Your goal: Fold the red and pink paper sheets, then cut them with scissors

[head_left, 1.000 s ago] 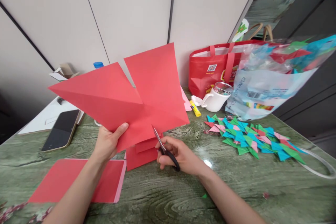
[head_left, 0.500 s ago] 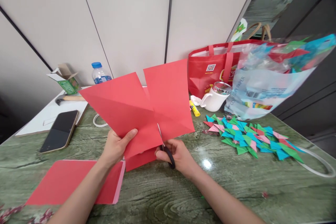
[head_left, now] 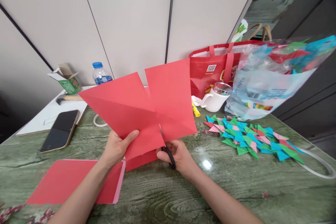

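My left hand (head_left: 117,146) pinches a sheet of red paper (head_left: 126,108) by its lower left part, thumb on top. The sheet stands up off the table, creased across, with a gap running down from its top edge. Closed round the black handle of a pair of scissors (head_left: 169,156), my right hand (head_left: 181,157) is at the sheet's lower edge. One blade shows against the paper; the other is hidden behind it. A red piece hangs below the sheet, between my hands. Under my left forearm lies a stack of red and pink paper (head_left: 63,182).
A phone (head_left: 60,130), a hammer (head_left: 68,98), an open box (head_left: 67,80) and a bottle (head_left: 101,73) are at left. To the right are a white mug (head_left: 215,98), a red bag (head_left: 201,63), a plastic bag (head_left: 265,91) and folded paper pieces (head_left: 246,136).
The red paper and the scissors have shifted very slightly to the right in view. Both hands keep their hold.
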`<state>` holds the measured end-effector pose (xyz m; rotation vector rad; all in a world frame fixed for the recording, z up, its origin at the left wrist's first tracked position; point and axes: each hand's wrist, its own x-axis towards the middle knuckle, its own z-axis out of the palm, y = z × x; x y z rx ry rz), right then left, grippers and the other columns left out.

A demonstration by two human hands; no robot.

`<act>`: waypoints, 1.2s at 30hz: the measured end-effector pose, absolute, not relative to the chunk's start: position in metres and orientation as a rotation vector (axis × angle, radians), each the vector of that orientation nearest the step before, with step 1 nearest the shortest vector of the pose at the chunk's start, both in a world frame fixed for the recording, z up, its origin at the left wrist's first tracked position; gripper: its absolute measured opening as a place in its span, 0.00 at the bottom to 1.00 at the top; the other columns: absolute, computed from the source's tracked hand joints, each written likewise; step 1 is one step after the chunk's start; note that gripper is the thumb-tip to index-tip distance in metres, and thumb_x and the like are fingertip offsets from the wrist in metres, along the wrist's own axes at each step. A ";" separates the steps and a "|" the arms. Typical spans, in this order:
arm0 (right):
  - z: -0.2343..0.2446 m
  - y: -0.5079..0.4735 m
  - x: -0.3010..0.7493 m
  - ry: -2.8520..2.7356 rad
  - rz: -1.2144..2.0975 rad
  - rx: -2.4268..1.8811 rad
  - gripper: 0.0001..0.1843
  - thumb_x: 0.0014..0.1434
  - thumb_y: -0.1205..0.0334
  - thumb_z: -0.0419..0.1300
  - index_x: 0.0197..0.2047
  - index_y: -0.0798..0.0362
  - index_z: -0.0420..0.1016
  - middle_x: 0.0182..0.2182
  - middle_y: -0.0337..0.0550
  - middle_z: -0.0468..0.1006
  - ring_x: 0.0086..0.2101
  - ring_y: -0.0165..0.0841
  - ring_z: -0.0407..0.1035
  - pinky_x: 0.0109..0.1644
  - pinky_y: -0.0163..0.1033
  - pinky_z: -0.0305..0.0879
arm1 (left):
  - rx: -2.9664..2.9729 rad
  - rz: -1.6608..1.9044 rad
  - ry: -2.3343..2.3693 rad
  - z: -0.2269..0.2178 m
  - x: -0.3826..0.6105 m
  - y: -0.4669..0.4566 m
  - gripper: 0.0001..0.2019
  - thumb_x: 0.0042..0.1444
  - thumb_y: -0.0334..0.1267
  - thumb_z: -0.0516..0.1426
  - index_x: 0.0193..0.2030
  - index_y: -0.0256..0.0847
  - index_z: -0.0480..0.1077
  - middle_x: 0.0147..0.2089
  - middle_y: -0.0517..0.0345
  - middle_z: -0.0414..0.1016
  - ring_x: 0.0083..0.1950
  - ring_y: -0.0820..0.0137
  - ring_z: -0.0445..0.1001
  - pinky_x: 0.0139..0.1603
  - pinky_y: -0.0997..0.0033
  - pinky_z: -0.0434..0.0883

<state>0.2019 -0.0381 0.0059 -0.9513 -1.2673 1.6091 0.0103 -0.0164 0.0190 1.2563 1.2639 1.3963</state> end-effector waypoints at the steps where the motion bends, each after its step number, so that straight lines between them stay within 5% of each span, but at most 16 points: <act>1: 0.006 -0.038 0.202 -1.268 1.608 -0.953 0.24 0.32 0.46 0.69 0.25 0.53 0.66 0.23 0.38 0.67 0.26 0.31 0.62 0.31 0.36 0.60 | 1.257 1.398 1.268 0.019 0.010 -0.016 0.19 0.42 0.43 0.63 0.41 0.37 0.73 0.44 0.48 0.77 0.44 0.58 0.75 0.43 0.62 0.73; 16: -0.002 -0.039 0.202 -1.232 1.656 -0.882 0.25 0.34 0.48 0.69 0.32 0.54 0.67 0.28 0.41 0.70 0.31 0.35 0.65 0.38 0.38 0.63 | 1.268 1.374 1.256 0.021 0.010 -0.018 0.19 0.43 0.43 0.63 0.41 0.36 0.73 0.44 0.48 0.77 0.44 0.58 0.75 0.42 0.63 0.74; 36: -0.004 -0.040 0.199 -1.226 1.561 -0.933 0.23 0.33 0.48 0.70 0.28 0.53 0.68 0.26 0.42 0.71 0.32 0.38 0.67 0.38 0.40 0.65 | 1.295 1.349 1.289 0.022 0.011 -0.019 0.19 0.43 0.45 0.63 0.41 0.37 0.73 0.44 0.47 0.77 0.43 0.57 0.75 0.41 0.62 0.74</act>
